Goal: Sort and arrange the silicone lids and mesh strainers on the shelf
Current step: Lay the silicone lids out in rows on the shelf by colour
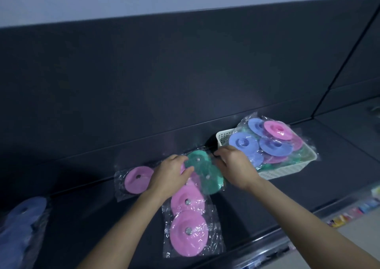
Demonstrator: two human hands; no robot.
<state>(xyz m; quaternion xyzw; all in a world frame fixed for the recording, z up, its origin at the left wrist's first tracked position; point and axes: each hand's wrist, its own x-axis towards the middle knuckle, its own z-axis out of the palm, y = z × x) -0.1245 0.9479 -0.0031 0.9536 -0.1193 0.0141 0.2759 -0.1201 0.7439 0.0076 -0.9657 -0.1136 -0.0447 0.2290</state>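
Green lids (203,172) ahead of me: teal, grey dot at each centre. Pink lids (188,217) nearest me: same grey dots, clear glossy wrap. Single pink lid (137,179) to my left. Blue lids (24,213) far left, dim. Basket (287,171) white, fine lattice. Mixed lids (273,145) inside: blue, pink, green. Shelf (339,155) dark grey.

Dim, cool blue cast. Dark shelf (82,217) swallows detail, soft shadow along its back edge. Glare specks on the plastic wrap (213,246). Blue lids (22,223) at its left end blurred; wide-angle bends straight lines near frame corners
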